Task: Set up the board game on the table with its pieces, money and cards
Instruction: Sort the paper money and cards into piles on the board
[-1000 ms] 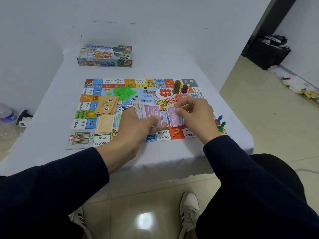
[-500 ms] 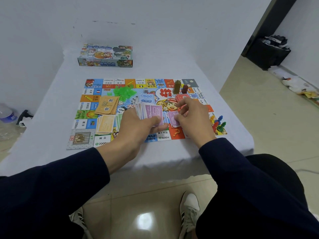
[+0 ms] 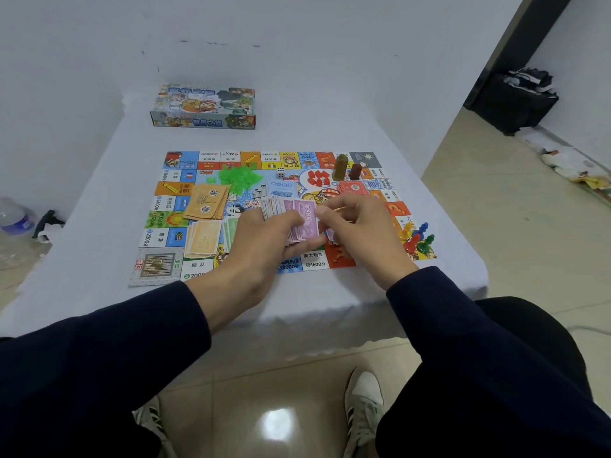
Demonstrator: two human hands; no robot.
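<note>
Your left hand (image 3: pixel 264 246) grips a fanned stack of purple notes (image 3: pixel 297 219) over the near middle of the board (image 3: pixel 185 160), thumb across the top note, which reads 5000. Your right hand (image 3: pixel 357 233) is just beside it, thumb and forefinger curled at the right edge of the fan; it looks to be pinching a note there, though your fingers hide most of it.

The board lies flat on the white table (image 3: pixel 99 259). On its left side sit two tan stacks (image 3: pixel 206 203) and, nearer you, a paler stack (image 3: pixel 202 239) with green notes (image 3: pixel 230 229) beside it. Green houses (image 3: pixel 239 176) are heaped toward the far side, with two dice (image 3: pixel 280 172) to their right. A red card deck (image 3: pixel 352 188) and blue deck (image 3: pixel 281 188) lie in the centre. Coloured pawns (image 3: pixel 416 238) cluster at the near right corner. The box (image 3: pixel 205 105) sits at the far end of the table.
</note>
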